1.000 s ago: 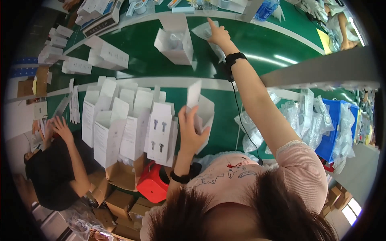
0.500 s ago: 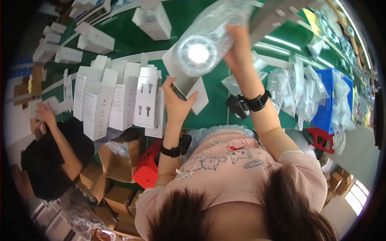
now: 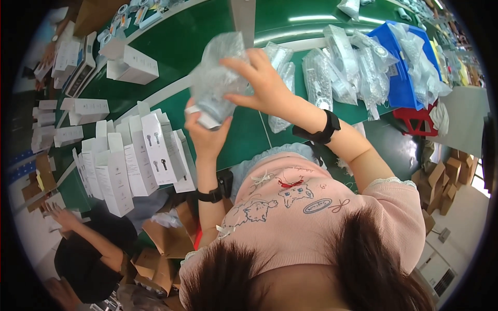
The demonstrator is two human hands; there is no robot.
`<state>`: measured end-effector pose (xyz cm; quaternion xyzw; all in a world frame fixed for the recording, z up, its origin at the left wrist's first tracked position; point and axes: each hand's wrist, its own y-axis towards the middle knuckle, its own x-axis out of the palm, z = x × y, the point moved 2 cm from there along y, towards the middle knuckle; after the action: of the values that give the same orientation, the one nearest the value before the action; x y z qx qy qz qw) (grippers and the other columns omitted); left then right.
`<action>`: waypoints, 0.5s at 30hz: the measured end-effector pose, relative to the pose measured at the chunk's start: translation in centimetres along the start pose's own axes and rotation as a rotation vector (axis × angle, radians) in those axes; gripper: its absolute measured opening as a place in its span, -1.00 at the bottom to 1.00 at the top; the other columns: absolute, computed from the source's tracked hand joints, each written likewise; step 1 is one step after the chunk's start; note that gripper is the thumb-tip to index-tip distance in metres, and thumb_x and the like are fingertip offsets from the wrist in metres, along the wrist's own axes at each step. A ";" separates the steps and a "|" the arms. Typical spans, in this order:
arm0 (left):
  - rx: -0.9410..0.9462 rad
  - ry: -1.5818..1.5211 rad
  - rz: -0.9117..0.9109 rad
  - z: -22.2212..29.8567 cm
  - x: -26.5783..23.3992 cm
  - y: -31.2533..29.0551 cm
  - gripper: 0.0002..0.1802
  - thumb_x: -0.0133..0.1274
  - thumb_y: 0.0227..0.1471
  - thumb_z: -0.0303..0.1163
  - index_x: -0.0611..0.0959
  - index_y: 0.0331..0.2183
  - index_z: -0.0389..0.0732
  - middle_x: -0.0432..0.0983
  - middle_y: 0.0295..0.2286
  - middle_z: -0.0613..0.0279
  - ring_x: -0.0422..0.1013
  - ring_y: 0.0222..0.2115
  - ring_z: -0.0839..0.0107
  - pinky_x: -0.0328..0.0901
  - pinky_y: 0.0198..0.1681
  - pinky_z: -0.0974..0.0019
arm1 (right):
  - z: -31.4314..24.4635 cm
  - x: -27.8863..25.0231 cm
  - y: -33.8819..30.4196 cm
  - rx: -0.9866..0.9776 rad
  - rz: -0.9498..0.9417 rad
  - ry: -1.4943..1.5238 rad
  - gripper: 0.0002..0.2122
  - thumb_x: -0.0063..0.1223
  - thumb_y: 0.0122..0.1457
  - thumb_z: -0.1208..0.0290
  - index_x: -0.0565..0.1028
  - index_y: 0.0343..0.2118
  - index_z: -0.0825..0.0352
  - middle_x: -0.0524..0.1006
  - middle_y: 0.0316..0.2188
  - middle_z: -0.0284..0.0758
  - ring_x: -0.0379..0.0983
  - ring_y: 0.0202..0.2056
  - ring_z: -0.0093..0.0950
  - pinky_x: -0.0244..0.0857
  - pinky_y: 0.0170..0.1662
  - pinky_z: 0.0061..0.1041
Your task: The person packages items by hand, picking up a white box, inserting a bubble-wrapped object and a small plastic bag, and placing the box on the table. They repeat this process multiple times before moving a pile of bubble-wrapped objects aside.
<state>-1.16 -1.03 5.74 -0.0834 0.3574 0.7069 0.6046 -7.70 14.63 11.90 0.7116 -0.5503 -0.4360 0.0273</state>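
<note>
While left hand (image 3: 205,136) cups it, right hand (image 3: 262,85) grips bagged item (image 3: 215,83).

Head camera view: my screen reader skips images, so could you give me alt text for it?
Both hands hold a clear plastic bag with a white item inside, above a green table: the right hand grips its side, the left hand supports it below. White boxes stand to the left, more bagged items lie to the right.

Bright overhead light gives white glare streaks on the green table (image 3: 155,49); edges bend strongly, and the rim is black.
</note>
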 end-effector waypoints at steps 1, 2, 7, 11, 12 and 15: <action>0.093 0.114 -0.145 0.4 0.0 0.6 -0.19 0.35 -0.50 -0.43 0.12 -0.26 -0.22 0.10 -0.10 -0.04 0.17 -0.12 0.22 0.11 -0.06 0.19 | -0.2 0.0 0.0 -0.031 -0.072 -0.038 -0.50 0.16 -0.21 0.41 0.33 -0.09 0.23 0.28 -0.19 -0.18 0.20 -0.12 -0.21 0.11 -0.05 -0.32; 0.095 0.120 -0.144 0.6 0.2 0.6 -0.19 0.35 -0.50 -0.43 0.12 -0.26 -0.22 0.10 -0.10 -0.04 0.17 -0.12 0.22 0.11 -0.06 0.19 | -0.3 0.0 0.0 -0.062 -0.144 -0.077 -0.52 0.17 -0.21 0.41 0.37 -0.12 0.22 0.28 -0.18 -0.18 0.19 -0.11 -0.20 0.10 -0.04 -0.32; -0.050 -0.131 0.309 -0.6 0.2 -0.8 -0.15 0.37 -0.49 -0.36 0.12 -0.22 -0.26 0.11 -0.24 0.12 0.18 -0.18 0.26 0.16 -0.16 0.21 | 1.9 -3.4 -1.4 -0.189 -0.060 0.016 -0.63 0.08 -0.17 0.50 0.45 -0.19 0.20 0.31 -0.15 -0.22 0.21 -0.11 -0.20 0.13 -0.08 -0.30; -0.078 -0.011 0.385 -3.8 0.5 -5.5 -0.12 0.37 -0.49 -0.33 0.13 -0.19 -0.28 0.09 -0.29 0.16 0.17 -0.20 0.28 0.17 -0.18 0.24 | 14.9 -8.2 -4.6 0.161 -0.046 -0.383 -0.68 0.00 -0.18 0.61 0.45 -0.26 0.28 0.35 -0.15 -0.20 0.19 -0.04 -0.22 0.16 -0.04 -0.40; -0.084 0.072 0.296 -4.6 1.1 -6.8 -0.12 0.37 -0.48 -0.32 0.13 -0.18 -0.29 0.09 -0.29 0.14 0.16 -0.19 0.28 0.17 -0.17 0.24 | 19.5 -9.3 -5.3 0.206 -0.122 -0.570 -0.68 0.01 -0.20 0.62 0.45 -0.27 0.28 0.34 -0.14 -0.22 0.17 -0.02 -0.21 0.16 -0.03 -0.31; -0.105 0.138 0.142 -4.6 0.6 -6.5 -0.09 0.35 -0.46 -0.32 0.10 -0.14 -0.31 0.08 -0.24 0.11 0.14 -0.15 0.27 0.13 -0.13 0.23 | 26.5 -10.8 -7.0 0.432 -0.384 -0.937 -0.71 0.05 -0.24 0.61 0.45 -0.34 0.26 0.30 -0.11 -0.27 0.09 0.04 -0.20 0.08 -0.03 -0.03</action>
<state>3.24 -3.27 -0.54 -0.1381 0.3657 0.7583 0.5217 -19.80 37.74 -1.74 0.5183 -0.4406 -0.5806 -0.4473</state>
